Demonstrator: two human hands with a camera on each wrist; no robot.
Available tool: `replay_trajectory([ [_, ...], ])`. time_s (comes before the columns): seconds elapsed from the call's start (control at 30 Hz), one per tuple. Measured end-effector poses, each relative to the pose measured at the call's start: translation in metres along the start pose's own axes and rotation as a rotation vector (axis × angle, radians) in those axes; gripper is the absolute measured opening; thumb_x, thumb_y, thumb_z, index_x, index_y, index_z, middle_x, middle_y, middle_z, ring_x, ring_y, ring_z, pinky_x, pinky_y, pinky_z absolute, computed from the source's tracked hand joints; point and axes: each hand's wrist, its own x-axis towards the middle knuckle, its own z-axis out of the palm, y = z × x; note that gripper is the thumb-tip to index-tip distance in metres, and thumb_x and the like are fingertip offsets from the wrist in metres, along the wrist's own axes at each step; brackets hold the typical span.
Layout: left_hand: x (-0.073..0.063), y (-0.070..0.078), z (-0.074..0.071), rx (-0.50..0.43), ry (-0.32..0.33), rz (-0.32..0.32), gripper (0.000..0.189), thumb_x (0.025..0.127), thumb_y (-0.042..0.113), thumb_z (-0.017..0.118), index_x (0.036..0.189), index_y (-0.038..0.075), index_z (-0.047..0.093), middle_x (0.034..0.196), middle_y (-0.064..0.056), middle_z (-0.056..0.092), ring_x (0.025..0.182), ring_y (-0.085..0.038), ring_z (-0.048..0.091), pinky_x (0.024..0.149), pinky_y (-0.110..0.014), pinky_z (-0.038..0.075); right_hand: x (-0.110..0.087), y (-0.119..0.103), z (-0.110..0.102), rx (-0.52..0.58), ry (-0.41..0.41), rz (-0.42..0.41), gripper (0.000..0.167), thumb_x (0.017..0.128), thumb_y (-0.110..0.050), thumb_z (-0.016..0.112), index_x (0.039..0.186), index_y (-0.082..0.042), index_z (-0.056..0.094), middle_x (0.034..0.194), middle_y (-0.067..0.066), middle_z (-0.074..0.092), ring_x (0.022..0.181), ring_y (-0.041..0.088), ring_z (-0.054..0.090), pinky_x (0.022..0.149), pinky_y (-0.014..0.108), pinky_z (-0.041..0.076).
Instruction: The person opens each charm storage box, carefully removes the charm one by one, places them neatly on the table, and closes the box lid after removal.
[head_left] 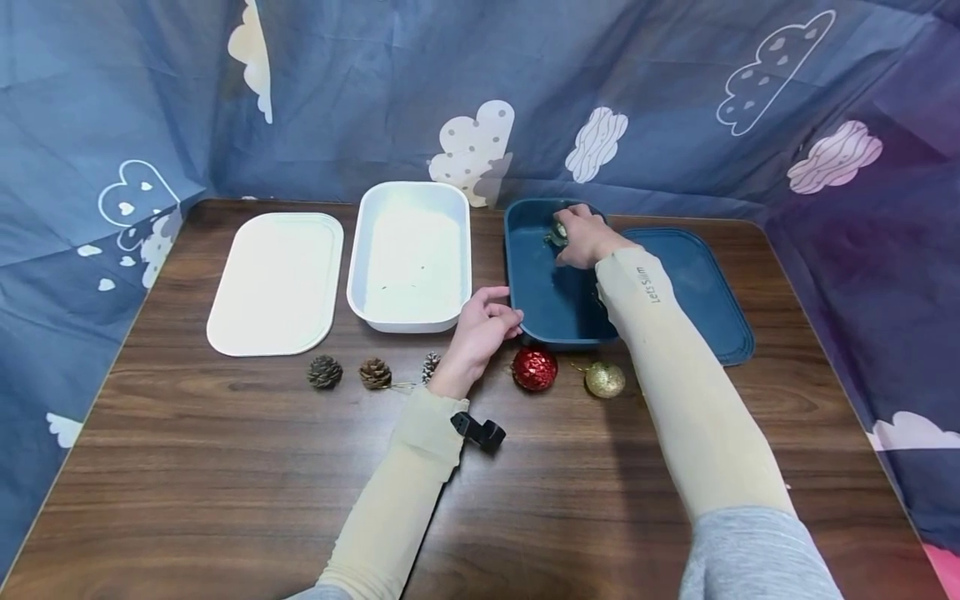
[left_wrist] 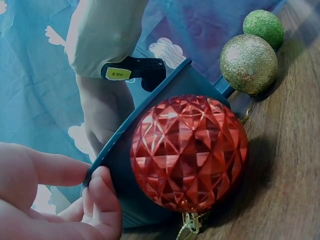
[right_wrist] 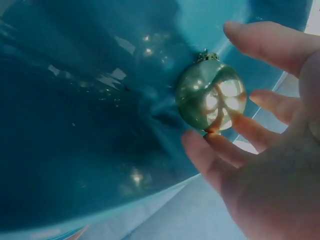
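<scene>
My left hand (head_left: 480, 333) pinches the near left corner of the blue box (head_left: 551, 308) between thumb and fingers at its rim. My right hand (head_left: 587, 238) reaches inside that box toward the far end. In the right wrist view its spread fingers (right_wrist: 207, 157) surround a shiny gold bauble (right_wrist: 210, 97), thumb apart from it. A faceted red bauble (head_left: 535, 368) lies just in front of the box, close beside my left hand. To its right is a gold glitter bauble (head_left: 604, 379); a green glitter bauble (left_wrist: 263, 29) beyond it is mostly hidden by my right arm in the head view.
A white box (head_left: 408, 318) stands left of the blue one, with a white lid (head_left: 277, 283) beside it. On the right lies a blue lid (head_left: 708, 292), partly under my forearm. Pine cones (head_left: 375, 373) form a row at front left. A patterned curtain (head_left: 360, 92) hangs behind.
</scene>
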Motion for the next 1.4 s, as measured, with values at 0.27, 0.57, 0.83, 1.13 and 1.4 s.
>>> replay_trajectory([
  [0.27,0.001,-0.001,0.003,-0.013,-0.007,0.014,0.051,0.087,-0.008,0.057,0.136,-0.005,0.043,0.076,-0.001,0.055,0.064,-0.01,0.057,0.074,-0.031,0.055,-0.003,0.004,0.002,0.011,0.01,0.047,0.075,0.087,-0.008,0.063,0.151,-0.004,0.025,0.145,0.028,0.019,0.126,0.046,0.029,0.104,0.059,0.037],
  [0.57,0.0,0.0,0.003,-0.013,-0.005,0.004,0.051,0.088,-0.008,0.058,0.136,-0.005,0.043,0.076,-0.001,0.054,0.064,-0.01,0.057,0.076,-0.033,0.056,-0.005,0.004,0.007,-0.011,-0.051,0.049,0.07,0.088,-0.009,0.064,0.149,-0.005,0.029,0.136,0.028,0.026,0.113,0.041,0.042,0.099,0.055,0.041],
  [0.83,0.001,-0.001,0.003,-0.005,-0.001,-0.013,0.05,0.088,-0.006,0.059,0.136,-0.003,0.044,0.078,-0.001,0.055,0.065,-0.01,0.057,0.079,-0.034,0.055,-0.009,0.004,0.009,-0.023,-0.099,0.06,0.069,0.089,-0.011,0.064,0.148,-0.007,0.03,0.131,0.026,0.031,0.112,0.038,0.042,0.098,0.054,0.042],
  [1.13,-0.001,0.001,0.003,-0.007,0.012,-0.016,0.048,0.089,-0.005,0.06,0.135,-0.001,0.045,0.077,-0.001,0.056,0.065,-0.01,0.057,0.078,-0.032,0.056,-0.015,0.003,0.009,-0.034,-0.136,0.043,0.069,0.088,-0.01,0.064,0.149,-0.008,0.031,0.131,0.023,0.035,0.112,0.034,0.04,0.093,0.049,0.043],
  [1.4,0.0,0.001,0.003,-0.014,0.008,-0.007,0.049,0.089,-0.007,0.059,0.135,-0.004,0.044,0.077,-0.001,0.054,0.064,-0.009,0.056,0.076,-0.031,0.056,-0.019,-0.001,0.007,-0.086,-0.159,-0.003,0.07,0.086,-0.014,0.068,0.147,-0.004,0.034,0.14,0.024,0.038,0.125,0.035,0.039,0.105,0.053,0.037],
])
